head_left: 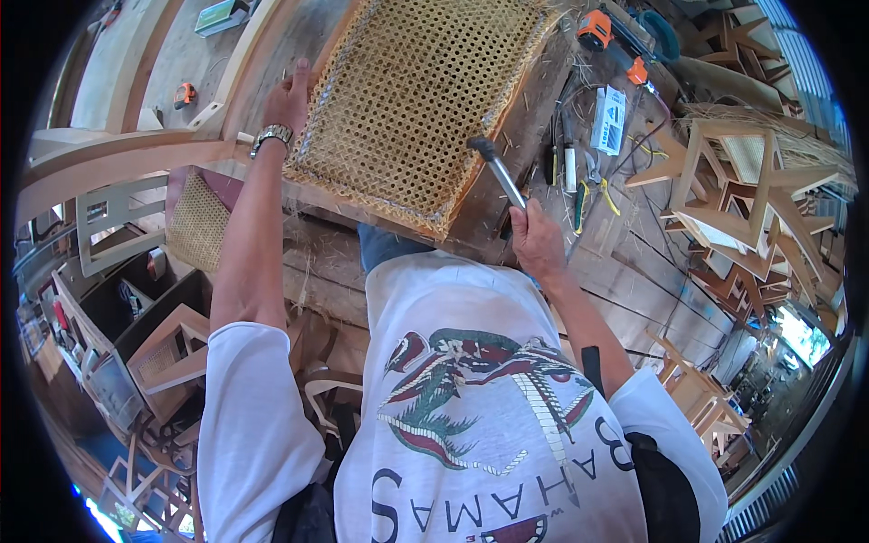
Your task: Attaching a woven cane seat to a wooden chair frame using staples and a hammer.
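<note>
Cane panel [407, 109] flat on plank table [527, 127], by near edge. Left hand [288, 101] at panel's left side; finger grip hidden, cannot tell. Right hand [540, 240]: fingers wrapped round hammer [509, 181]. Pliers [580, 208], box [609, 120] toward table's right edge. Chair frames [768, 181] piled farther right.

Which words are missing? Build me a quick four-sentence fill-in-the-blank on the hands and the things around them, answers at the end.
1. The right hand grips the shaft of a dark-headed ____.
2. The left hand is at the ____ side of the woven cane panel.
3. On that hand's wrist is a metal-banded ____.
4. The tool with yellow-and-green handles lies to the ____ of the panel.

Missing words: hammer; left; watch; right.
</note>
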Motion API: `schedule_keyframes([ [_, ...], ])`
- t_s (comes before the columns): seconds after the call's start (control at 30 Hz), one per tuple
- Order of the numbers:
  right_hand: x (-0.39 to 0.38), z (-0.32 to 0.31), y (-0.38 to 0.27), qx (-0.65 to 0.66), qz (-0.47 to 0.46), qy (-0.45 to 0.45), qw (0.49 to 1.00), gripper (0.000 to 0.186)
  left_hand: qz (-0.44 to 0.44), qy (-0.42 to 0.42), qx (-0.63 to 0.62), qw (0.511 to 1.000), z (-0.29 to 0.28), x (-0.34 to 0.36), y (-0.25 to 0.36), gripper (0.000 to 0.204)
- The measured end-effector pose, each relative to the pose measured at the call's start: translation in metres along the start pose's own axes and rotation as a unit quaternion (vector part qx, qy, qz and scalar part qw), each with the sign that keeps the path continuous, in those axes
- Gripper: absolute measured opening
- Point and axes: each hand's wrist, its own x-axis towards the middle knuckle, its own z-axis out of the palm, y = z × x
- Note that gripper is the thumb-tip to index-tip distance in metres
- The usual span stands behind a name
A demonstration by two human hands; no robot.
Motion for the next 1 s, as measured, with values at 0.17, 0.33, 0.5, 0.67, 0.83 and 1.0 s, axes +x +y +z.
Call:
schedule_keyframes([
  [0.17,0.001,0.000,-0.001,-0.003,-0.024,-0.011,1.000,0.030,-0.002,0.000,-0.003,1.000,0.001,-0.002,-0.001,0.079],
  [0.33,-0.009,0.005,0.003,-0.034,-0.026,-0.042,0.998,0.028,-0.001,-0.007,0.001,1.000,-0.004,-0.007,0.006,0.079],
  [0.5,-0.006,-0.013,-0.011,0.025,-0.027,-0.033,0.999,0.029,-0.003,-0.022,0.000,1.000,-0.001,0.001,-0.002,0.081],
  [0.67,-0.012,0.001,0.005,-0.027,-0.022,-0.068,0.997,0.029,0.004,0.004,-0.002,1.000,-0.001,-0.003,0.003,0.085],
  [0.83,-0.009,-0.018,-0.009,0.049,-0.011,-0.051,0.997,0.032,0.005,-0.001,0.000,1.000,0.000,0.001,-0.001,0.087],
  [1.0,-0.016,-0.014,-0.008,0.021,0.004,-0.094,0.995,0.032,0.015,0.011,0.012,1.000,0.002,-0.001,0.000,0.089],
])
